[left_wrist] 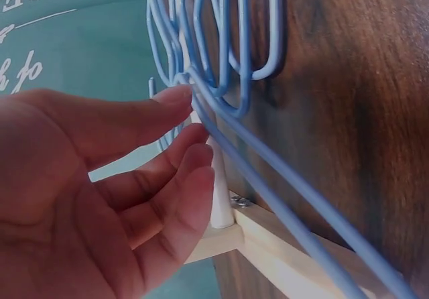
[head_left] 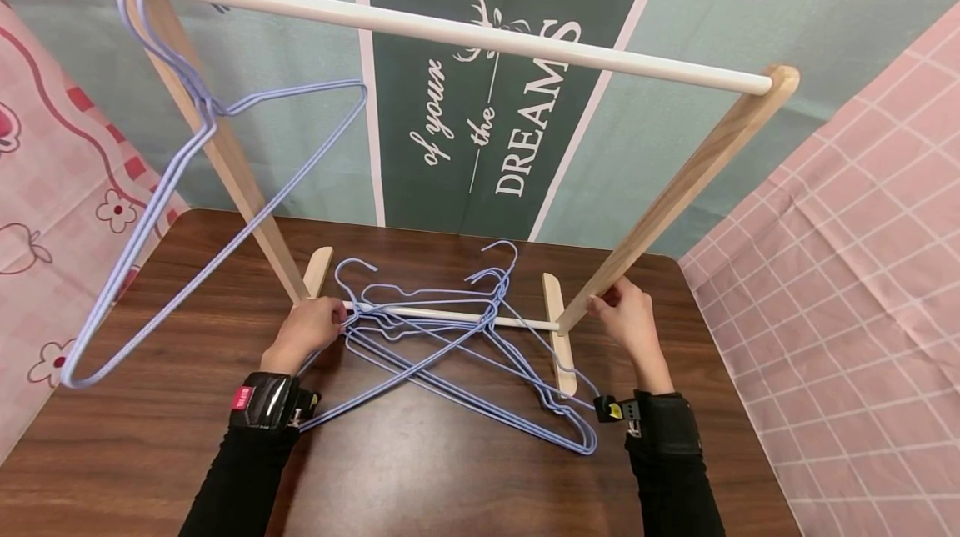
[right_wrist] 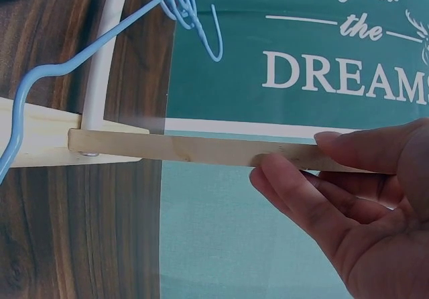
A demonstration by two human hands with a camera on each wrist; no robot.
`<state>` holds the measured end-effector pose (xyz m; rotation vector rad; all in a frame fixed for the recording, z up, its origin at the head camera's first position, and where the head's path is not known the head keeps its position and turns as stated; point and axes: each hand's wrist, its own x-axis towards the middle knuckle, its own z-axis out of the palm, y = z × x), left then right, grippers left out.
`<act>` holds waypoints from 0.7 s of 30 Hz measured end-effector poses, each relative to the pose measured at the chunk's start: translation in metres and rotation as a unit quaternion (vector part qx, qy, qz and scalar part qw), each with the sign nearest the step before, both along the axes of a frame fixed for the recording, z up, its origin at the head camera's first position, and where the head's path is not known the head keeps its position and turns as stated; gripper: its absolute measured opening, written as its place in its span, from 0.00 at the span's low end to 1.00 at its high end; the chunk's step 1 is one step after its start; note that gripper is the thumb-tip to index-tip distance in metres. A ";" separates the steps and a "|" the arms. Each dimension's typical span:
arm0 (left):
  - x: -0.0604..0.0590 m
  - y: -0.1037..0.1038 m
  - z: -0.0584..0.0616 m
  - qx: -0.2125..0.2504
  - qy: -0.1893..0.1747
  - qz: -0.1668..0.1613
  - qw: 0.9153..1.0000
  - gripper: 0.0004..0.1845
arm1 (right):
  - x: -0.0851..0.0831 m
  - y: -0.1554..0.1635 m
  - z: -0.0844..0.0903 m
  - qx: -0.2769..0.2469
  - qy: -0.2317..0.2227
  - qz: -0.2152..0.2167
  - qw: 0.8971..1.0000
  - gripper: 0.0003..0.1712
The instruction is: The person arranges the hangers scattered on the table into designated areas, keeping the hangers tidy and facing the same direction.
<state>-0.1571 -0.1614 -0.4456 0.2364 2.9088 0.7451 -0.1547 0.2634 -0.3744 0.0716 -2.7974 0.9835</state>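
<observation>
A small wooden clothes rack (head_left: 697,170) stands on a dark wooden tabletop (head_left: 150,454). Two blue wire hangers (head_left: 187,187) already hang at the left end of its white top rail (head_left: 465,37), hooks up. A tangled pile of hangers (head_left: 450,345) is left lying flat across the lower rail, hooks mostly pointing away. The left hand (head_left: 307,328) touches the pile, fingers relaxed and straight. The right hand (head_left: 626,316) pinches the rack's right leg.

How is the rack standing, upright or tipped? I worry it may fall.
Upright: the rack has both feet flat on the table and its top rod overhead. The right hand grips one wooden post.
</observation>
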 end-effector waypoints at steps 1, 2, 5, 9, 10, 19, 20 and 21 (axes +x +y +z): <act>0.000 0.000 -0.001 -0.001 -0.002 0.001 1.000 0.03 | 0.000 0.000 0.000 0.000 -0.001 0.000 1.000 0.11; -0.001 0.000 -0.002 -0.001 -0.003 0.002 1.000 0.03 | 0.000 0.000 0.000 0.000 -0.001 -0.001 1.000 0.11; -0.003 0.000 -0.003 -0.005 -0.003 0.000 1.000 0.04 | 0.000 0.000 -0.001 -0.002 -0.002 -0.003 1.000 0.11; -0.006 0.000 -0.004 -0.011 -0.004 -0.003 1.000 0.05 | -0.001 0.000 -0.001 -0.009 -0.003 -0.003 1.000 0.11; -0.007 0.001 -0.004 -0.013 -0.005 -0.003 1.000 0.05 | -0.001 0.000 -0.001 -0.009 -0.002 -0.002 1.000 0.11; -0.007 0.004 -0.008 -0.008 0.006 -0.003 1.000 0.09 | -0.001 0.000 -0.001 -0.001 0.004 -0.005 1.000 0.11; -0.007 0.004 -0.008 -0.007 0.006 -0.003 1.000 0.09 | -0.001 0.000 -0.001 -0.002 0.004 -0.005 1.000 0.11; -0.007 0.005 -0.008 -0.006 0.007 -0.003 1.000 0.09 | -0.001 0.000 -0.001 -0.003 0.004 -0.004 1.000 0.11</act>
